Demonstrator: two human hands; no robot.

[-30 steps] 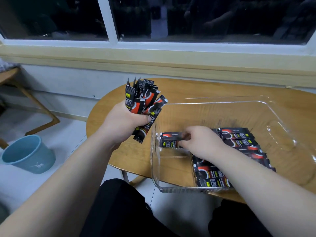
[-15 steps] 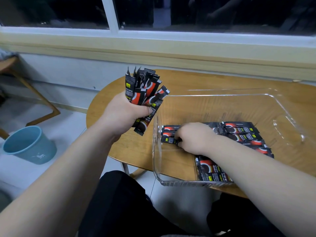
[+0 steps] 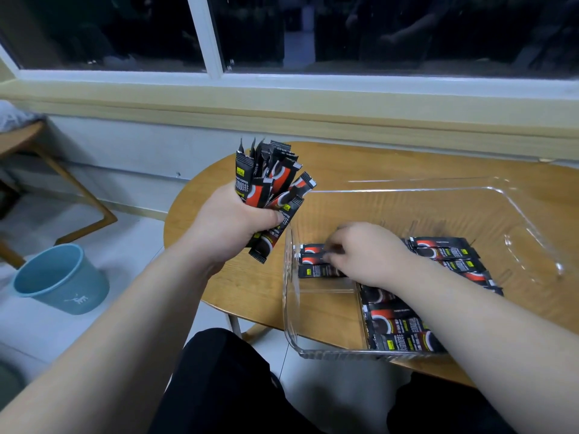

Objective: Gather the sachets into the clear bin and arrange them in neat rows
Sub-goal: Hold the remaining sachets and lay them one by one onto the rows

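My left hand (image 3: 232,227) grips a fanned bunch of black-and-red sachets (image 3: 269,183), held upright just left of the clear bin (image 3: 517,214). The bin stands on the round wooden table (image 3: 391,164). My right hand (image 3: 366,252) is inside the bin at its left end, fingers curled down onto a short row of three sachets (image 3: 310,261) lying flat there. Another row of sachets (image 3: 445,252) lies to the right of that hand, and a third group (image 3: 398,327) lies near the front wall, partly hidden by my forearm.
A blue bucket (image 3: 59,277) stands on the tiled floor at the left. A wooden chair (image 3: 47,170) is at the far left. The window sill (image 3: 282,111) and wall run behind the table. My black-clad knees (image 3: 225,386) are under the table's near edge.
My right hand has slid slightly left and nearer along the left row of sachets in the bin. The left hand still holds its bunch in the same place.
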